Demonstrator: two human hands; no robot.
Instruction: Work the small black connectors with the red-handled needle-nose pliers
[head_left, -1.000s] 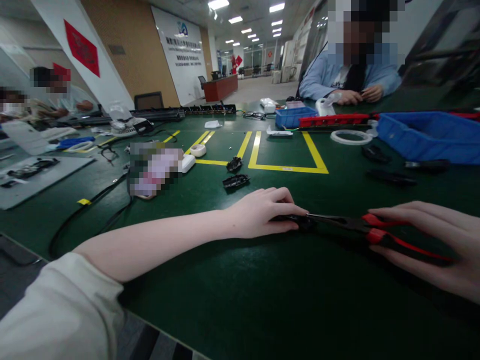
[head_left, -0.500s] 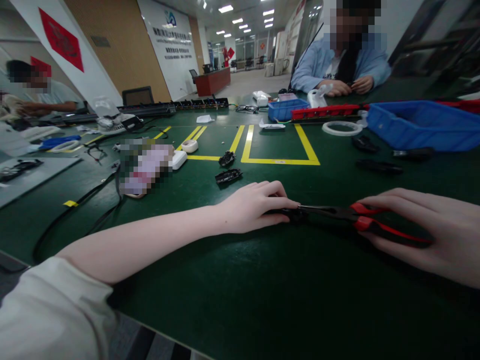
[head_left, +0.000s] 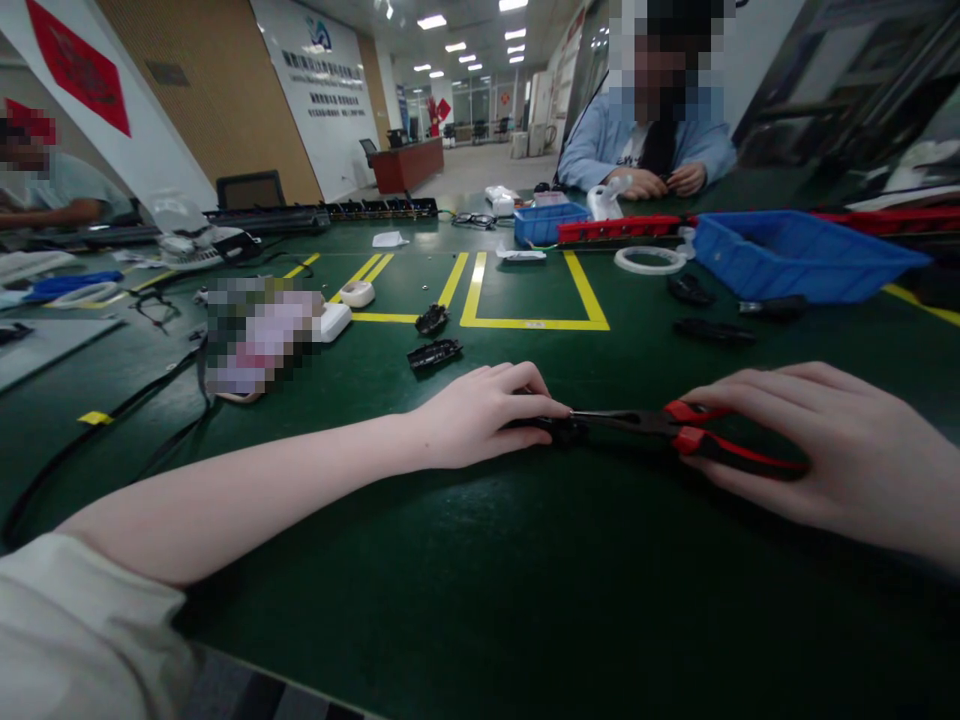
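Note:
My left hand point(head_left: 491, 415) is closed on a small black part point(head_left: 566, 430) just above the green table point(head_left: 480, 570). Fingers cover most of that part, so its kind does not show. From the right, my right hand point(head_left: 817, 450) grips the red-and-black handles of long-nose pliers point(head_left: 652, 422). The slim jaws reach to my left fingertips and the black part; whether they clamp it I cannot tell. Beyond my left hand lie two black plastic pieces, a longer one point(head_left: 435, 355) and a shorter one point(head_left: 432, 319).
Left of centre lie a phone point(head_left: 262, 340) and a white case point(head_left: 331, 322), with black cables nearby. Blue bins point(head_left: 795, 265), a white ring point(head_left: 649, 260) and several black parts point(head_left: 712, 331) are at right. A person point(head_left: 645, 150) sits across the table.
The view has swung slightly right, so everything sits further left in the picture. Both hands keep their grips, with the plier tips still at my left fingertips.

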